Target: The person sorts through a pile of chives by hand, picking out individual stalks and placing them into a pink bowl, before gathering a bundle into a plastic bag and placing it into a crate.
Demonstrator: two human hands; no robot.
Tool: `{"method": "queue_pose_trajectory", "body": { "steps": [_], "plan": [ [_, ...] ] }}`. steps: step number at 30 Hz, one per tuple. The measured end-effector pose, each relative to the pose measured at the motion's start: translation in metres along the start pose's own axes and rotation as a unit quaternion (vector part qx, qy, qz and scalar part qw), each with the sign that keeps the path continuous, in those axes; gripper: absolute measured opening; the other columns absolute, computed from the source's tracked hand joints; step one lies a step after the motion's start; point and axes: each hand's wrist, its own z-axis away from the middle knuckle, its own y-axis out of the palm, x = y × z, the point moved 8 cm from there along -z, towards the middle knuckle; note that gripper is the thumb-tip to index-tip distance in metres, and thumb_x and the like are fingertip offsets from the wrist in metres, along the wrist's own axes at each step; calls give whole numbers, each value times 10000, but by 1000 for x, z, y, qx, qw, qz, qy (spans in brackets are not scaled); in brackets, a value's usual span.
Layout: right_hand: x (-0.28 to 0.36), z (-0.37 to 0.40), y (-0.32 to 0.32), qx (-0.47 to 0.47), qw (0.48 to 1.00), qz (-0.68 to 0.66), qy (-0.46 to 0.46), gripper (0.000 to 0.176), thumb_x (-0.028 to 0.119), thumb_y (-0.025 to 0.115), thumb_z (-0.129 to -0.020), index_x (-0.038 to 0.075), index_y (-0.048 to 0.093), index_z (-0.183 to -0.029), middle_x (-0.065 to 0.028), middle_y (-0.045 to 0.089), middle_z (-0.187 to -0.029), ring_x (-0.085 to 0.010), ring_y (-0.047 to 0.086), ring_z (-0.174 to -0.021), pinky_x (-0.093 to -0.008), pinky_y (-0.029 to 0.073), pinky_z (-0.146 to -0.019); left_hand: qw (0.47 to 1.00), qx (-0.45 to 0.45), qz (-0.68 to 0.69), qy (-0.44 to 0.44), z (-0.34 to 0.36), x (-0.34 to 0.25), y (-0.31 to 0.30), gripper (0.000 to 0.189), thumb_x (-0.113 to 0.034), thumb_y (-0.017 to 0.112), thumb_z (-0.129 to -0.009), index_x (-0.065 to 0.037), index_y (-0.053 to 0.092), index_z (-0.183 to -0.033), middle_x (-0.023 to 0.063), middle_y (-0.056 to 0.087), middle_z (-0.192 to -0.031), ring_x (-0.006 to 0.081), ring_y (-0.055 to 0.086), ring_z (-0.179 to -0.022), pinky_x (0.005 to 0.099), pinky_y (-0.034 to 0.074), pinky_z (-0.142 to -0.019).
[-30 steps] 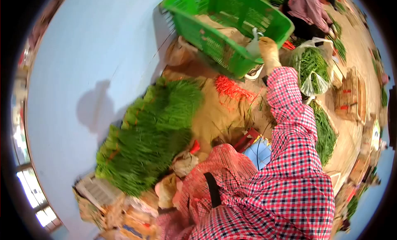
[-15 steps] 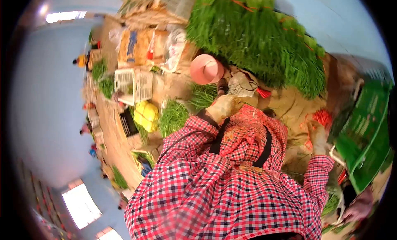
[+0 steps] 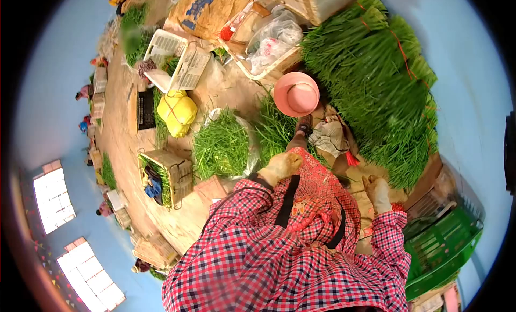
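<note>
My left hand (image 3: 282,168), in a pale glove, rests by the red patterned apron (image 3: 322,196) over my knee. Its fingers are curled in, and whatever they might hold is hidden. My right hand (image 3: 378,192), also gloved, is over the brown sheet on the floor, fingers bent but apart, nothing visible in it. Red-orange ties (image 3: 398,206) lie beside its wrist. A pink bucket (image 3: 296,94) stands beyond my foot, next to a crumpled cloth (image 3: 329,137). Loose green stalks (image 3: 273,130) lie left of my leg.
Tied green bundles (image 3: 376,80) are piled along the blue wall. A green crate (image 3: 443,247) stands at right. To the left are a sack of greens (image 3: 223,145), a yellow bundle (image 3: 176,113) and white crates (image 3: 193,67). Other people sit far left.
The view has turned, shifting the surroundings. My right hand has moved up and inward from beside the red-orange ties and green crate. My left hand stays near my knee.
</note>
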Motion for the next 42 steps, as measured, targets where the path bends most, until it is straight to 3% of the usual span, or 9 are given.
{"method": "queue_pose_trajectory", "body": {
  "steps": [4, 15, 21, 26, 31, 34, 36, 39, 42],
  "plan": [
    [55, -30, -10, 13, 995, -75, -61, 335, 213, 580, -892, 59, 563, -1189, -158, 648, -1023, -295, 629, -903, -378, 509, -746, 983, 27, 89, -158, 12, 55, -33, 305, -313, 463, -913, -112, 639, -1059, 152, 639, -1030, 342, 592, -954, 413, 467, -836],
    [314, -333, -53, -26, 975, -4, -222, 261, 202, 516, -902, 64, 603, -1106, -169, 631, -1047, -338, 611, -928, -396, 495, -764, 891, -177, 291, -300, -24, 218, -72, 356, -307, 457, -934, -101, 602, -1186, 160, 618, -1147, 305, 599, -1045, 361, 460, -924],
    [425, -484, 8, -196, 849, 147, -469, 297, 182, 563, -863, 28, 592, -1115, -162, 613, -1098, -306, 577, -1019, -384, 461, -888, 799, -374, 295, -366, -64, 342, -123, 441, -258, 518, -915, 61, 518, -1219, 222, 571, -1205, 334, 555, -1128, 367, 450, -959],
    [505, -570, 72, -150, 873, 231, -403, 447, 198, 611, -819, 24, 493, -1212, -121, 495, -1290, -287, 483, -1165, -400, 460, -899, 780, -429, 264, -372, -118, 413, -119, 602, -372, 582, -867, 2, 434, -1314, 212, 508, -1282, 342, 467, -1202, 395, 384, -1000],
    [444, -614, 168, 122, 906, 340, -220, 320, 212, 620, -804, 64, 605, -1087, -136, 633, -1041, -326, 606, -960, -430, 488, -808, 781, -385, 266, -413, -144, 431, -106, 671, -376, 603, -845, 1, 374, -1350, 243, 494, -1282, 366, 502, -1163, 396, 419, -966],
    [451, -581, 139, 74, 915, 215, -334, 201, 173, 602, -820, 72, 657, -984, -146, 654, -909, -332, 637, -813, -416, 494, -742, 777, -357, 288, -432, -144, 436, -104, 638, -377, 584, -852, -16, 397, -1343, 220, 510, -1274, 349, 518, -1145, 379, 432, -950],
    [464, -541, 99, 193, 915, 23, -353, 171, 127, 567, -845, 64, 670, -966, -116, 657, -874, -245, 635, -754, -351, 497, -653, 789, -414, 218, -397, -142, 433, -108, 615, -366, 583, -854, -6, 420, -1326, 218, 516, -1265, 344, 521, -1139, 379, 429, -952],
    [470, -481, 59, 378, 890, -228, -118, 94, -3, 610, -827, 5, 670, -899, -33, 633, -745, -80, 561, -639, -208, 458, -546, 800, -465, 167, -341, -138, 418, -133, 588, -322, 604, -847, 13, 447, -1304, 214, 532, -1246, 327, 527, -1132, 366, 426, -955],
    [498, -457, 26, 391, 869, -247, -176, 114, 45, 628, -841, 8, 668, -941, -25, 628, -747, -55, 550, -630, -194, 437, -518, 817, -488, 168, -258, -146, 404, -148, 591, -265, 636, -830, 18, 436, -1310, 209, 560, -1208, 320, 553, -1096, 365, 441, -939]
  ]
}}
